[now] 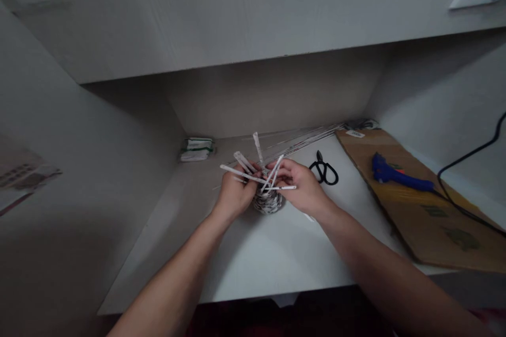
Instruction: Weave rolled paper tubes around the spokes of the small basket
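Observation:
A small basket woven from rolled paper strips [268, 204] stands on the white desktop between my hands. Several white paper strips [258, 146] stick up and outward from its top. My left hand [237, 192] is closed around the left side of the weave, its fingertips at the strips near the rim. On the other side, my right hand [298, 184] pinches at the strips by the rim, with fingers curled. Parts of the basket's sides are hidden behind both hands.
Black-handled scissors [324, 171] lie right of my right hand. A blue glue gun [399, 175] with a black cord rests on a cardboard sheet [379, 155]. Long thin paper rolls [316, 137] lie along the back wall. A white packet [197, 149] sits back left. A panel overhangs the desk.

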